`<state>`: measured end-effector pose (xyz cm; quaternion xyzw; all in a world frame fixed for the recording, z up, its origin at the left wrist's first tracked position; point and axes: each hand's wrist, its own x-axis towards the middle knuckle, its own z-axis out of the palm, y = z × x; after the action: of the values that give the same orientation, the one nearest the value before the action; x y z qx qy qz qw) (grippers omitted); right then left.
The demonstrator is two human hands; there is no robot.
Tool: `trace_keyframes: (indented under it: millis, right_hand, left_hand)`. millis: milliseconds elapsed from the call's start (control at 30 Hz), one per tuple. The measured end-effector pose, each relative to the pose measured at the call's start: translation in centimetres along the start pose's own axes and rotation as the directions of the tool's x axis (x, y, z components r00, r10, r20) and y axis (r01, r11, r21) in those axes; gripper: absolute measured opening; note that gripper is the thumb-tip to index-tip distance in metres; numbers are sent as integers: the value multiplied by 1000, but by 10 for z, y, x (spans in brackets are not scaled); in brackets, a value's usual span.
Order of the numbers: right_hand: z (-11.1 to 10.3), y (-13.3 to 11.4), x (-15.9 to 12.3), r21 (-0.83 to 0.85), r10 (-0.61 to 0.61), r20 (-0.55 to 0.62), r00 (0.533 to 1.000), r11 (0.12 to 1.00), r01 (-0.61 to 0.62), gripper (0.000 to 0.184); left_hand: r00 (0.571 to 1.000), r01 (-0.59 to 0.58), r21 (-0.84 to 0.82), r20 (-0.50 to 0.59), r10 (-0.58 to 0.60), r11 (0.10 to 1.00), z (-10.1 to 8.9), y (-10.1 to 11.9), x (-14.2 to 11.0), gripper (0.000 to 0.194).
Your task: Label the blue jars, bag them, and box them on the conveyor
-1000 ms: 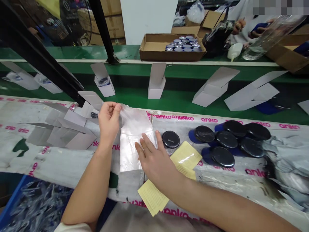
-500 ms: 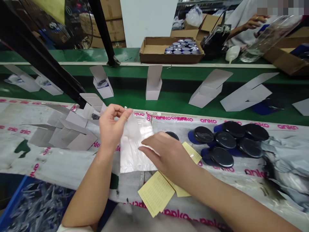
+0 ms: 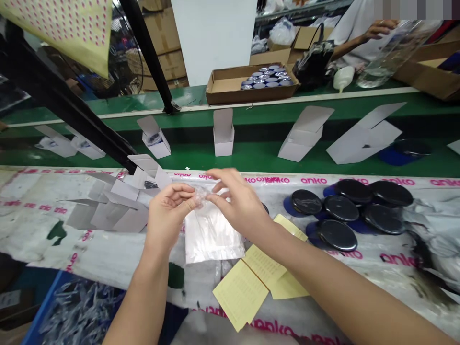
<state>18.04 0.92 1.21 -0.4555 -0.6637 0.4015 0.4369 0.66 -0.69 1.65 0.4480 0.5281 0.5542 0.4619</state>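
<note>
Currently, items on and about my desk (image 3: 102, 261), placed by the plastic-bag stack (image 3: 213, 239):

Plastic-bag stack: flat, whitish and shiny, lying on pale sheeting printed "anko" in pink.

Clear plastic bag (image 3: 200, 195): thin, crumpled, at the far edge of the stack, between my two hands; whether it is parted from the stack, I cannot tell.

My left hand (image 3: 168, 213): at the far left corner of the stack, thumb and fingertips pinching the clear plastic bag.

My right hand (image 3: 244, 203): over the far right part of the stack, fingers bent and thumb brought to the same film; whether they pinch it, I cannot tell.

Yellow leaflets (image 3: 240, 294): several, printed, overlapping, right of the stack and nearer me.

Blue containers with black round tops (image 3: 338, 235): six, grouped well to the right of the stack.

Open white cartons (image 3: 131, 218): a cluster, flaps raised, left of the stack.

Green belt (image 3: 194, 153): beyond the stack, bearing a spaced row of white cartons (image 3: 223, 139), lids up, some with contents showing.

Cardboard tray (image 3: 215, 93): farther beyond the stack, part-filled with blue-topped cylinders (image 3: 266, 79).

Co-worker's hand (image 3: 379, 29): far beyond the stack, to the right, near a clear bottle (image 3: 386, 55).

Blue crate (image 3: 46, 306): lower than the stack, to its left, full of plastic-wrapped pieces (image 3: 81, 306).
</note>
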Motion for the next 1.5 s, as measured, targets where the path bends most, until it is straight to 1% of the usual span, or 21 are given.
trace_keyframes:
  millis: [33,100,200,267,367,433,500,600,700,767,867,967,1033,1067,1167,1233,1300,1367,1400,1467,1500]
  right_hand:
    - [-1,-1,-2,-27,-11,-23,1000,1000,10,41]
    - [-2,-2,-5,-24,3,17,1000,1000,-3,48]
    - [-4,-1,-4,55,17,121,992,998,-24,39]
    - [-11,2,-2,73,-3,107,994,997,-4,34]
    - [-32,7,-2,-25,-14,79,997,1000,16,31]
    - [-45,8,-6,-69,20,71,997,998,-16,26]
    - [-48,6,-10,-32,81,80,994,996,-79,23]
    - [-38,3,-14,92,121,69,990,988,-127,34]
    - [-28,2,-12,178,62,43,997,982,-69,27]
    - [-29,4,-11,185,23,51,998,982,-32,27]
    - [-37,8,-11,136,7,34,999,991,-12,27]
    - [-46,8,-11,29,36,60,998,999,-37,31]
    - [-53,5,-13,-64,67,108,992,996,-60,30]
    - [-58,4,-15,-114,69,111,991,992,-56,29]
    - [-74,3,-27,-311,4,61,998,950,15,31]
    - [-82,10,-38,-460,-15,82,997,886,51,45]
    - [-84,20,-49,-565,43,142,989,824,45,60]
    - [-81,31,-56,-584,101,173,980,811,19,56]
    - [-79,34,-58,-560,113,172,979,828,3,51]
    - [-78,36,-59,-425,110,128,986,904,-46,47]
    - [-80,33,-59,-305,118,96,988,949,-84,46]
  left_hand:
    - [1000,-4,-12,-28,3,1000,2,-1,0,32]
    - [999,2,-34,-50,-4,999,9,-3,0,35]
    - [999,17,-60,-26,-19,998,16,-4,0,35]
    - [1000,1,-51,-27,-3,999,16,-4,1,33]
    - [987,-106,-1,-120,105,994,16,-4,5,27]
    - [967,-186,42,-171,190,982,18,-3,7,24]
    - [962,-216,82,-150,226,973,26,-3,5,23]
    - [976,-210,103,-38,215,972,39,-3,-1,21]
    - [979,-202,95,8,202,975,43,-5,-6,19]
    - [984,-179,92,7,179,979,41,-6,-5,19]
    - [994,-109,57,-9,110,992,37,-5,-2,21]
    - [991,-86,-19,-104,84,996,38,-3,1,23]
    - [979,-133,-33,-160,127,990,40,-1,2,22]
    - [972,-169,-17,-167,164,986,41,0,3,21]
    - [948,-281,76,-132,289,957,42,1,3,17]
    - [940,-317,111,-96,328,942,41,1,4,17]
    - [944,-313,118,-68,322,942,42,1,4,16]
    - [955,-290,113,-37,296,950,43,-1,3,14]
    - [959,-279,107,-19,282,954,44,-2,2,12]
    - [964,-267,100,29,265,959,47,-4,-1,6]
    - [964,-266,103,57,261,959,48,-5,-3,5]
